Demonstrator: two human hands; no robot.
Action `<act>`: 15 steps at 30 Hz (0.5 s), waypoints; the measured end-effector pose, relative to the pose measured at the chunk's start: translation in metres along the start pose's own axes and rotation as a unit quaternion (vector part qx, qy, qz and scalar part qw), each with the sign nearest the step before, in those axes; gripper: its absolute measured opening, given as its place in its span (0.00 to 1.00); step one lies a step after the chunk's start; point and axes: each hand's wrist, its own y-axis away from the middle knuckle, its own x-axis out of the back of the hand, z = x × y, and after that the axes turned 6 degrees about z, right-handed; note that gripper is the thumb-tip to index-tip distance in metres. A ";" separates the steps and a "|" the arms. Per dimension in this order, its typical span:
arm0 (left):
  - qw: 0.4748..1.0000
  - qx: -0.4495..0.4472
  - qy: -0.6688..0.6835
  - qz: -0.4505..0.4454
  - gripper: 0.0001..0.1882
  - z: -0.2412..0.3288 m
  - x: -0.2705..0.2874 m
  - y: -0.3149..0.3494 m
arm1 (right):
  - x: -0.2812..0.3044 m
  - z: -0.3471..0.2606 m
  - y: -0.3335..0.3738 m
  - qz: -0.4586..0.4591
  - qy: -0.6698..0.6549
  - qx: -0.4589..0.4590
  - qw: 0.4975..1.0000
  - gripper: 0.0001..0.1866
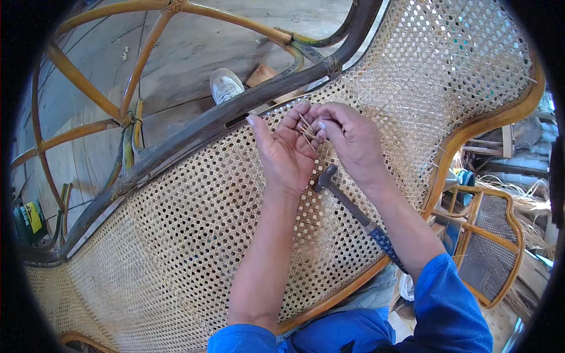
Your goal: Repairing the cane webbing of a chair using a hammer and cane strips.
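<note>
My left hand (286,147) lies palm up above the woven cane panel (200,194), its thumb spread and its fingers curled. Several thin wooden sticks (306,128) rest on those curled fingers. From the right, my right hand (351,138) meets them, thumb and fingertips pinched at the sticks; its fingertips partly hide which one it grips. Beneath my hands, a hammer (348,203) lies on the cane, its dark head close to my left wrist and its blue-black grip partly under my right forearm.
A dark curved rattan rail (235,116) borders the panel's far side; a brown rail (441,159) edges the right. Rattan framework (132,70) stands at far left. A shoe (226,86) shows beyond the rail. A smaller cane-panelled frame (488,247) and loose strands lie right.
</note>
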 end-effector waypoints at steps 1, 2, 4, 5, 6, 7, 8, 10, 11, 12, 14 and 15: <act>1.000 -0.004 0.005 -0.004 0.47 0.000 0.002 0.000 | -0.003 0.001 -0.001 -0.001 -0.001 0.001 1.000 0.08; 1.000 -0.005 0.006 -0.004 0.47 0.001 0.002 0.000 | -0.006 0.002 -0.002 -0.003 0.002 -0.008 1.000 0.08; 1.000 -0.013 0.011 -0.003 0.48 0.001 0.002 0.000 | -0.009 0.000 -0.002 -0.006 0.004 -0.016 1.000 0.08; 1.000 -0.014 0.011 -0.003 0.48 0.001 0.002 0.000 | -0.011 -0.002 -0.001 0.006 -0.007 -0.025 1.000 0.08; 1.000 -0.011 0.019 0.003 0.48 0.003 0.002 0.000 | -0.011 -0.005 -0.001 0.018 -0.017 -0.033 0.999 0.08; 1.000 -0.007 0.028 0.007 0.49 0.003 0.000 0.001 | -0.009 -0.008 -0.001 0.019 -0.016 -0.033 0.999 0.08; 1.000 -0.007 0.029 0.006 0.49 0.003 -0.001 0.001 | -0.007 -0.011 -0.002 0.014 -0.030 -0.066 0.997 0.07; 0.998 -0.001 0.055 0.002 0.49 0.003 -0.002 0.001 | -0.004 -0.011 0.000 0.010 -0.044 -0.099 0.994 0.06; 0.998 -0.001 0.055 0.002 0.49 0.003 -0.001 0.000 | -0.003 -0.007 0.001 -0.010 -0.027 -0.074 0.997 0.06; 0.998 -0.002 0.061 -0.005 0.50 0.003 0.001 0.000 | -0.002 -0.005 0.003 -0.030 -0.010 -0.048 0.998 0.06; 0.998 -0.003 0.067 -0.011 0.50 0.002 0.002 -0.001 | -0.003 -0.005 0.007 -0.036 0.031 -0.008 0.999 0.06; 0.998 -0.010 0.066 -0.010 0.50 0.001 0.000 -0.001 | -0.004 -0.005 0.009 -0.042 0.071 0.032 0.996 0.06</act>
